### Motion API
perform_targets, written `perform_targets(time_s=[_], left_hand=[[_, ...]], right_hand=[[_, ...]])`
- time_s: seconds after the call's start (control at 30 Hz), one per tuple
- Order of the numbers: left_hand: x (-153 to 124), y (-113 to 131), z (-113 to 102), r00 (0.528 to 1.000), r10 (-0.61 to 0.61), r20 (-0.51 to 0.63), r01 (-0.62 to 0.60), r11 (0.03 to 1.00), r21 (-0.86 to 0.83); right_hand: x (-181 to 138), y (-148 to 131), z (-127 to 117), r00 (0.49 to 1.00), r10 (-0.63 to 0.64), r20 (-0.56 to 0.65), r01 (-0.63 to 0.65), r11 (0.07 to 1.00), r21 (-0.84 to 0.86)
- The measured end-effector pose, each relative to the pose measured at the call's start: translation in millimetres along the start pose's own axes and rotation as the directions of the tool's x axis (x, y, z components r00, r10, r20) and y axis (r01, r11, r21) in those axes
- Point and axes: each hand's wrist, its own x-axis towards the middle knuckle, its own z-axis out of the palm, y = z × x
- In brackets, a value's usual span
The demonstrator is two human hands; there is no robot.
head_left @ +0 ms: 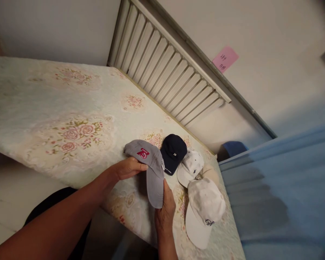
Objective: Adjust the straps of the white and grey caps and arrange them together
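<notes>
A grey cap (148, 160) with a red logo is held just above a floral mattress (70, 119). My left hand (128, 168) grips the cap's crown from below, fingers closed on it. My right hand (166, 207) pinches the grey brim from the right side. Next to the grey cap lies a dark navy cap (173, 152). To its right sit a white cap (191, 166), a beige cap (210, 172) mostly covered, and a larger cream cap (204, 209) with dark lettering.
A slatted white bed rail (168, 68) leans against the wall behind the mattress. A pink note (224, 58) is stuck on the wall. A blue curtain (281, 195) hangs at the right. The mattress edge drops off near my arms.
</notes>
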Motion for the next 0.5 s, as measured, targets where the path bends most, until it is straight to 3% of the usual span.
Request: perform_targets(time_s=[0.17, 0.27, 0.4, 0.5], left_hand=[[-2, 2, 1, 0.997, -0.075, 0.012, 0.074, 0.996, 0.046], [-1, 0, 4, 0.987, -0.11, -0.114, 0.118, 0.991, 0.067], [7, -4, 10, 0.94, -0.117, -0.321, 0.096, 0.992, -0.078], [12, -3, 14, 0.919, -0.121, -0.375, 0.065, 0.985, -0.158]], right_hand=[[3, -9, -2, 1.0, 0.019, -0.012, -0.019, 1.0, 0.014], [5, -17, -3, 1.0, 0.001, 0.03, -0.002, 1.0, 0.022], [4, -28, 4, 0.994, -0.103, 0.043, 0.103, 0.995, 0.01], [4, -37, 11, 0.978, -0.2, 0.062, 0.2, 0.98, 0.006]])
